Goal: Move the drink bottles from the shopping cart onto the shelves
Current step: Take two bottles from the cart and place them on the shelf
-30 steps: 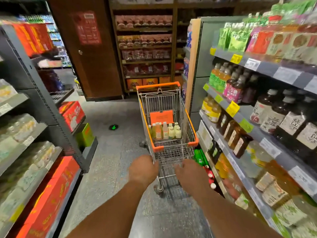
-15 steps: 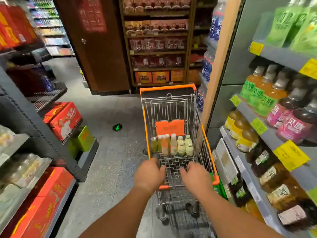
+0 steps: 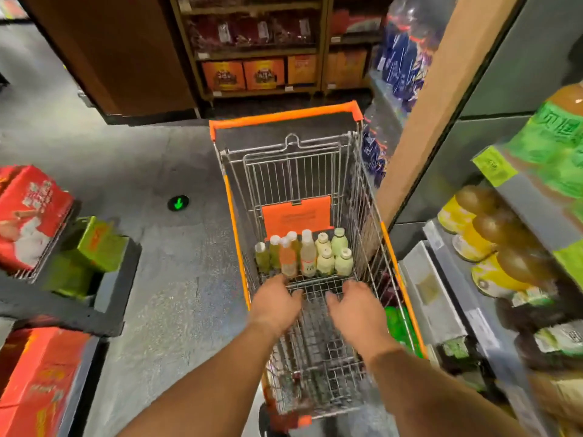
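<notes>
Legible markings are few. A round floor marker (image 3: 178, 203) shows a green downward arrow. The green label of a bottle (image 3: 558, 146) on the right-hand shelf carries large Chinese characters, blurred and not reliably readable. Print on the red cartons (image 3: 28, 212), orange boxes (image 3: 244, 74) and yellow price tags (image 3: 494, 165) cannot be read.

A round green arrow marker (image 3: 178, 203) glows on the grey floor (image 3: 164, 310), out in the open aisle. Near the floor's left edge sit red cartons (image 3: 30, 216) with green boxes (image 3: 96, 244) just beside them, and another red carton (image 3: 41, 383) lies lower down at the near left corner. At the far end stands a brown wooden rack (image 3: 255, 55) carrying orange boxes (image 3: 244, 74) on its bottom tier and dark red packets (image 3: 252, 29) above, beside a tall brown panel (image 3: 104, 52).
</notes>
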`<state>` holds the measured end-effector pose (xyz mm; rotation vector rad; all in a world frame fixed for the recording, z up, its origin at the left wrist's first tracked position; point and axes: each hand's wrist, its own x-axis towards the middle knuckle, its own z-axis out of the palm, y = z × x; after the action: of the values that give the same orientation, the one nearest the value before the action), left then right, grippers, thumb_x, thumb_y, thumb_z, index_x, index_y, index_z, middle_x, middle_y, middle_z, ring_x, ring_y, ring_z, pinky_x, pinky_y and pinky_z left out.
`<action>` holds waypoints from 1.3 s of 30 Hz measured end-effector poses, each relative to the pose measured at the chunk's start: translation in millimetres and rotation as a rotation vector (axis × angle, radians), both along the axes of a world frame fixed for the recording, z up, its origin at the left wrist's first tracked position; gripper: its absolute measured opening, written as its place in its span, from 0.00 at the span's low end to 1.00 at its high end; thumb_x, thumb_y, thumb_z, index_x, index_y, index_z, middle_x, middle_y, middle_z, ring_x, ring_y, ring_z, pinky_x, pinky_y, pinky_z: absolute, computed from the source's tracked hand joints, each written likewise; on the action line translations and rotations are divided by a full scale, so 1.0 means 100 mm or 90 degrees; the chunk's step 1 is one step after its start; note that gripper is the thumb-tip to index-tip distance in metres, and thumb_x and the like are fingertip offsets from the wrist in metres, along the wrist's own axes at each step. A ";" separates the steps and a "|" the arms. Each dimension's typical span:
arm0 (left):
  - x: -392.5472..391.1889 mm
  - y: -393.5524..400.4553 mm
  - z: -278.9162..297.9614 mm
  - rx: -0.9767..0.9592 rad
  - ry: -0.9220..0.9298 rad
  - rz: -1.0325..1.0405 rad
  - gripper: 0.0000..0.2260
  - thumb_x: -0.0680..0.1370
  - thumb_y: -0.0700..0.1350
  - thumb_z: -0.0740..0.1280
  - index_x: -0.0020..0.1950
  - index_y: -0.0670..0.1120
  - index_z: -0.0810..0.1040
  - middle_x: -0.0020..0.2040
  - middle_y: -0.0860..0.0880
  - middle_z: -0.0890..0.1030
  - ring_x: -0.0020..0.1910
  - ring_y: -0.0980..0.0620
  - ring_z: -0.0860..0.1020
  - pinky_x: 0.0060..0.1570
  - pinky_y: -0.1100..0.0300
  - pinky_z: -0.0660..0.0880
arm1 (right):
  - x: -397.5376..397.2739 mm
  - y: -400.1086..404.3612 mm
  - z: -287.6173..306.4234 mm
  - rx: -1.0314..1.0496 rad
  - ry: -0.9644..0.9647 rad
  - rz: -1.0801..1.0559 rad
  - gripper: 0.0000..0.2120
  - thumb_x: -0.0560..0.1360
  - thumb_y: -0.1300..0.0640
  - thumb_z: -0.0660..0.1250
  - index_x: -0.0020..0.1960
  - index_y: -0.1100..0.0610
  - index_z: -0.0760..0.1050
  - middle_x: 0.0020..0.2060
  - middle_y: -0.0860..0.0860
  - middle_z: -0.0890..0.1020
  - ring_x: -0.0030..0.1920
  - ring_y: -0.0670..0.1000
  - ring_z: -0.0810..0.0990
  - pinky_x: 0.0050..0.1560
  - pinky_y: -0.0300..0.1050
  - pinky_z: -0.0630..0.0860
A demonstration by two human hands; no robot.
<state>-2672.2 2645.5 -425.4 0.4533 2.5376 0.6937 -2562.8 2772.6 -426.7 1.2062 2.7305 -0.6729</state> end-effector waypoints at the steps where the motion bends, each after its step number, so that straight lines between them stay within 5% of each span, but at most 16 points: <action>1: -0.13 0.07 -0.07 -0.002 -0.014 0.007 0.19 0.77 0.56 0.65 0.65 0.48 0.75 0.58 0.47 0.81 0.56 0.45 0.79 0.51 0.56 0.75 | -0.12 0.07 -0.09 -0.009 -0.003 0.000 0.22 0.78 0.41 0.59 0.61 0.57 0.72 0.57 0.55 0.77 0.53 0.57 0.79 0.52 0.49 0.77; 5: -0.59 0.36 -0.51 -0.018 -0.078 0.051 0.18 0.77 0.56 0.65 0.64 0.49 0.75 0.55 0.46 0.82 0.52 0.44 0.80 0.46 0.58 0.73 | -0.61 0.42 -0.58 -0.086 -0.055 -0.016 0.29 0.78 0.40 0.58 0.71 0.58 0.66 0.66 0.55 0.73 0.62 0.57 0.76 0.62 0.49 0.73; 8: -0.92 0.59 -0.98 -0.049 -0.094 0.080 0.18 0.76 0.56 0.65 0.61 0.48 0.75 0.53 0.45 0.83 0.52 0.43 0.81 0.46 0.57 0.73 | -0.94 0.66 -1.07 -0.089 0.003 -0.028 0.23 0.76 0.40 0.62 0.61 0.56 0.71 0.56 0.56 0.78 0.50 0.54 0.78 0.52 0.48 0.78; 13: -1.44 1.03 -1.83 -0.052 -0.084 0.141 0.15 0.76 0.57 0.65 0.57 0.50 0.78 0.54 0.46 0.82 0.51 0.43 0.80 0.46 0.58 0.73 | -1.60 1.03 -1.90 -0.139 0.015 -0.034 0.27 0.75 0.41 0.66 0.67 0.53 0.65 0.53 0.51 0.76 0.51 0.54 0.79 0.42 0.41 0.74; 16: -1.62 1.27 -2.29 -0.051 -0.117 0.180 0.14 0.76 0.56 0.65 0.57 0.50 0.77 0.53 0.46 0.82 0.50 0.42 0.80 0.50 0.55 0.76 | -1.98 1.18 -2.32 -0.163 0.030 -0.014 0.33 0.73 0.46 0.70 0.72 0.58 0.62 0.61 0.56 0.75 0.58 0.58 0.77 0.50 0.44 0.73; 22: -1.85 1.49 -2.85 -0.001 -0.136 0.284 0.14 0.76 0.52 0.67 0.56 0.45 0.77 0.49 0.43 0.82 0.46 0.43 0.80 0.46 0.57 0.74 | -2.41 1.30 -2.90 -0.283 0.030 -0.029 0.28 0.71 0.51 0.72 0.68 0.56 0.68 0.63 0.54 0.76 0.62 0.56 0.75 0.61 0.50 0.74; 26: -2.01 1.54 -2.99 0.004 -0.113 0.297 0.18 0.74 0.56 0.70 0.56 0.44 0.79 0.49 0.42 0.82 0.49 0.41 0.80 0.52 0.49 0.77 | -2.53 1.31 -3.05 -0.255 0.051 -0.075 0.33 0.70 0.52 0.74 0.71 0.55 0.67 0.66 0.55 0.74 0.66 0.57 0.71 0.65 0.50 0.70; 30: -2.02 1.59 -3.01 0.029 -0.094 0.299 0.15 0.74 0.53 0.71 0.54 0.43 0.80 0.50 0.42 0.81 0.51 0.42 0.79 0.53 0.49 0.76 | -2.57 1.31 -3.05 -0.231 0.021 -0.069 0.17 0.72 0.48 0.70 0.58 0.53 0.75 0.54 0.53 0.80 0.56 0.56 0.78 0.54 0.47 0.75; 34: -1.84 1.51 -2.88 0.053 -0.073 0.289 0.10 0.74 0.46 0.70 0.51 0.41 0.81 0.50 0.43 0.81 0.50 0.43 0.78 0.52 0.50 0.75 | -2.45 1.20 -2.83 -0.189 0.023 -0.030 0.13 0.72 0.42 0.68 0.49 0.50 0.78 0.45 0.48 0.82 0.48 0.53 0.80 0.46 0.44 0.76; 39: -1.82 1.39 -2.31 0.088 -0.088 0.292 0.09 0.74 0.50 0.70 0.49 0.47 0.81 0.46 0.47 0.82 0.45 0.46 0.81 0.47 0.52 0.78 | -2.32 1.05 -2.27 -0.174 0.075 -0.067 0.12 0.72 0.43 0.68 0.41 0.52 0.75 0.36 0.48 0.81 0.41 0.53 0.80 0.39 0.44 0.78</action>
<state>-2853.8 2784.3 -656.9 -0.1401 2.4873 1.0296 -2795.1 2878.0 -653.4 1.2866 2.5653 -1.1210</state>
